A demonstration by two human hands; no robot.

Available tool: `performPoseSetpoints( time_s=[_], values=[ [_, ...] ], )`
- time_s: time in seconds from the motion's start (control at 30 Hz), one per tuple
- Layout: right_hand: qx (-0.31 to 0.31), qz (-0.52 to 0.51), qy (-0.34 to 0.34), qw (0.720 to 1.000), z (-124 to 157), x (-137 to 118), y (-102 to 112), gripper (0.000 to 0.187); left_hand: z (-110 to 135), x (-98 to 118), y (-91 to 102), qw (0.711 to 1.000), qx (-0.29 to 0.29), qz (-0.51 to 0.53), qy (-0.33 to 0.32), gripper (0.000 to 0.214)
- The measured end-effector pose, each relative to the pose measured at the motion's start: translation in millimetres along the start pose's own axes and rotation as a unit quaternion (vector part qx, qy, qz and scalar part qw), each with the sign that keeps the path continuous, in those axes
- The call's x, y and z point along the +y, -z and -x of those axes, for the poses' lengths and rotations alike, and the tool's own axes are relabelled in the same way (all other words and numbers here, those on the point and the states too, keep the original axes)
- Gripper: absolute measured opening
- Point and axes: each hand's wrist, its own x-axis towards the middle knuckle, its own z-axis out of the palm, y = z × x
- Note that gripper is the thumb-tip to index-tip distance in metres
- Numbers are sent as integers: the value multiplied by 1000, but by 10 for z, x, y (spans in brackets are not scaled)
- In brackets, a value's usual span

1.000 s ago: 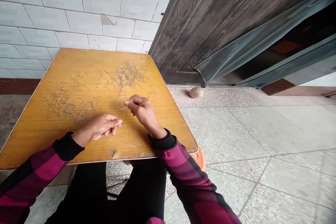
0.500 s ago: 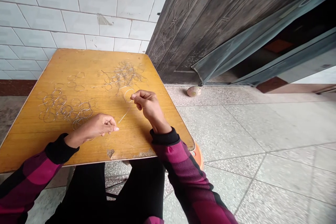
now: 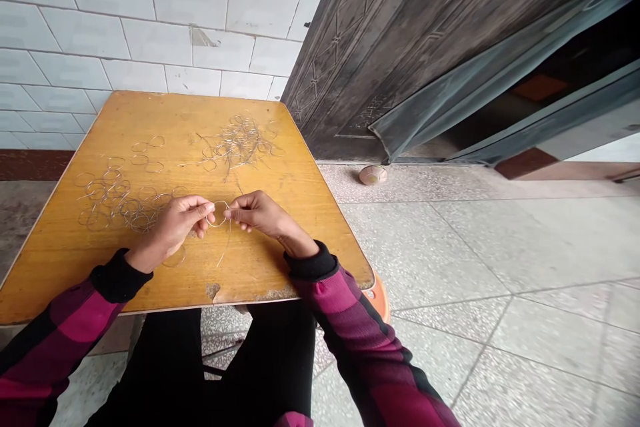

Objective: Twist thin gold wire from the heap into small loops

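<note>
**Left hand (image 3: pixel 173 227) and right hand (image 3: pixel 260 213)**, held close together above the near middle of the tabletop, each pinching one side of a thin wire ring (image 3: pixel 219 213) between thumb and forefinger. The ring sits between the two sets of fingertips, and a loose wire end (image 3: pixel 225 250) hangs from it toward the wood.

Compared with the frame half a second earlier, when the right hand alone held the ring and the left hand lay curled and apart from it, the two hands now meet at the ring. The left hand has also moved over the right edge of the left cluster.

On the worn yellow wooden table (image 3: pixel 295 247) around the hands: a tangled cluster of wire rings (image 3: pixel 113 200) at left, a few separate rings (image 3: pixel 147 153) beyond it, a denser snarl of rings and wire ends (image 3: pixel 240 143) at the far side, and one lone ring (image 3: pixel 175 257) beside the left wrist.

To the right, a dark embossed metal door (image 3: pixel 380 47) stands open above a terrazzo floor (image 3: pixel 500 260), with a small pale rounded object (image 3: pixel 373 175) near its foot. A white tiled wall (image 3: pixel 150 13) rises beyond the table.
</note>
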Motion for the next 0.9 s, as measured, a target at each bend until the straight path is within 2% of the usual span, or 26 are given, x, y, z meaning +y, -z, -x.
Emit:
performPoseSetpoints(
  time_s=[0.2, 0.43, 0.53, 0.67, 0.8, 0.9],
  values=[
    [1, -61, 6, 998, -11, 1, -3, 35, 7, 4, -6, 998, 41, 43, 15, 25],
    [44, -80, 40, 995, -41, 61, -27, 35, 7, 15, -39, 997, 68, 42, -6, 24],
    [103, 2, 85, 991, -48, 74, -93, 31, 10, -10, -53, 997, 74, 36, -14, 23],
    [198, 176, 144, 953, -38, 75, -203, 19, 12, -43, -66, 997, 72, 31, -24, 24],
    [217, 236, 164, 933, -18, 60, -263, 18, 11, -62, -72, 997, 71, 28, -33, 24],
    [204, 211, 139, 946, -1, 41, -279, 22, 11, -63, -78, 996, 74, 33, -39, 24]
  ],
)
